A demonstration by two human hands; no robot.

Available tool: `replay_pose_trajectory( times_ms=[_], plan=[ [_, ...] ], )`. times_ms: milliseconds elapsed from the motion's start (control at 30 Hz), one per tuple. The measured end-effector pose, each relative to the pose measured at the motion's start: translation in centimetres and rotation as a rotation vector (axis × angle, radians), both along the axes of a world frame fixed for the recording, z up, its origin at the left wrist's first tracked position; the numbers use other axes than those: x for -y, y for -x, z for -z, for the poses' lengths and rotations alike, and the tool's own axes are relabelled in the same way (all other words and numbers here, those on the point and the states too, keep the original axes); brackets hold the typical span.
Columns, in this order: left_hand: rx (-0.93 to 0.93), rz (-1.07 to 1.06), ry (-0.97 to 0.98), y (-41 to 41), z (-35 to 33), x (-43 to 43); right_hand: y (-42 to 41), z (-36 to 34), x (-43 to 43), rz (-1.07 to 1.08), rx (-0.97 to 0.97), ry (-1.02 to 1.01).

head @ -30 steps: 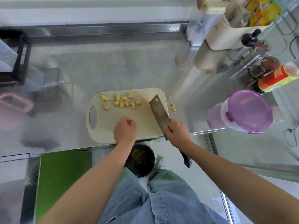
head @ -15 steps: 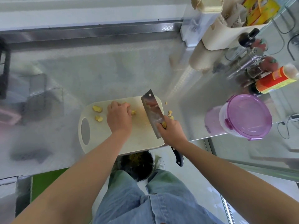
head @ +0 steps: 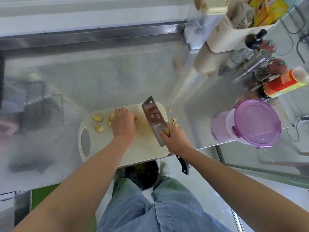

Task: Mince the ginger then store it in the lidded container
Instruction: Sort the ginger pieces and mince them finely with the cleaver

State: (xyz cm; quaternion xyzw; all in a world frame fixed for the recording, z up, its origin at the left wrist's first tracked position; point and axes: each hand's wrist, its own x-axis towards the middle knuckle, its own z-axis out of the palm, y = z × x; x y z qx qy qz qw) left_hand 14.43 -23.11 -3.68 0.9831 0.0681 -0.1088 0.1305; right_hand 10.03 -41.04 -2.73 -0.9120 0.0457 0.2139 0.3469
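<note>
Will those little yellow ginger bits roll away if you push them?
Probably not far: the ginger chunks look lumpy with flat cuts, so they would likely slide or tumble. They seem small and light, so a nudge could scatter them; strays already lie off the cutting board.

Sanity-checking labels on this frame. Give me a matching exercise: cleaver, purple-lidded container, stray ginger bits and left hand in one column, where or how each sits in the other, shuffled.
Things
1. cleaver
2. purple-lidded container
3. stray ginger bits
4. left hand

Places or states
A. on the counter, just right of the cutting board
B. over ginger pieces on the board
C. gripped by the right hand
D. lid on, near the counter's right edge

Pairs: 1-C, 2-D, 3-A, 4-B
</note>
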Motion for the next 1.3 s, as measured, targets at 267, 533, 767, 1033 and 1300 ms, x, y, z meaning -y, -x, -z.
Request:
replay_pose_trajectory(
  times_ms=[267,533,767,1033,1300],
  plan=[
    [0.093,-0.002,0.428,0.5,0.0,0.0,0.1,-0.3,0.0,0.019,0.012,-0.015],
    [-0.124,-0.638,0.808,5.0,0.2,0.2,1.2,-0.8,-1.2,-0.107,0.046,0.003],
    [-0.145,-0.848,0.741,9.2,0.8,-0.5,3.5,-0.6,-1.5,-0.356,0.076,0.105],
    [-0.145,-0.824,0.675,10.4,1.0,-1.2,3.9,-0.4,-2.5,-0.517,0.076,0.249],
    [-0.166,-0.935,0.825,10.4,1.1,-1.5,4.2,-0.7,-3.4,-0.546,0.081,0.259]
  ],
)
